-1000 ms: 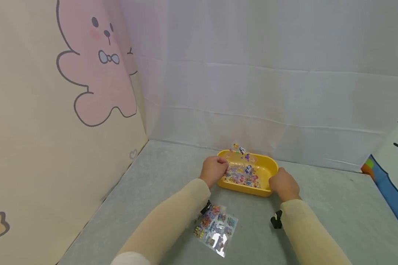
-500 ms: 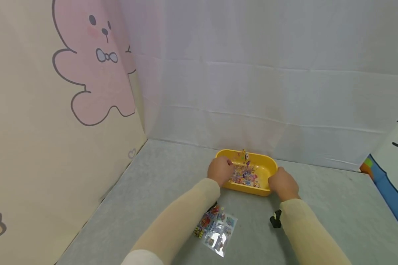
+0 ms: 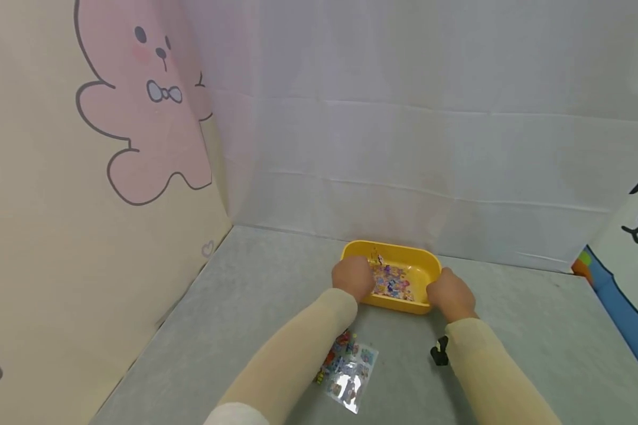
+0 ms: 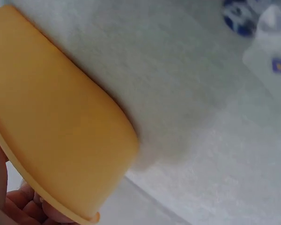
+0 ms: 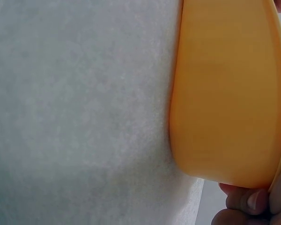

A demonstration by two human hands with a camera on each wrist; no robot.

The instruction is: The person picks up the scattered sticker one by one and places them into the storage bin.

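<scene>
A yellow tray (image 3: pixel 396 303) with rounded corners stands on the grey surface near the back wall. Small colourful stickers (image 3: pixel 392 284) lie spread over its floor. My right hand (image 3: pixel 452 295) grips the tray's right end, its fingers (image 5: pixel 253 201) curled at the rim in the right wrist view. Over the left part of the tray, my left hand (image 3: pixel 353 277) pinches a clear sticker sheet (image 3: pixel 377 257) whose printed edge rises beside the knuckles. The left fingertips are hidden in the head view; in the left wrist view curled fingers (image 4: pixel 28 206) show behind the rim.
A glossy clear sticker sheet (image 3: pixel 351 378) lies in front of the tray, partly covered by the left sleeve (image 3: pixel 298 354). A black wrist device (image 3: pixel 439 351) sits at the right sleeve. White cloth (image 3: pixel 319 147) hangs right behind the tray.
My left hand has moved right and inward over the tray, and the sticker sheet it holds has swung round and sunk lower. The right hand keeps its grip.
</scene>
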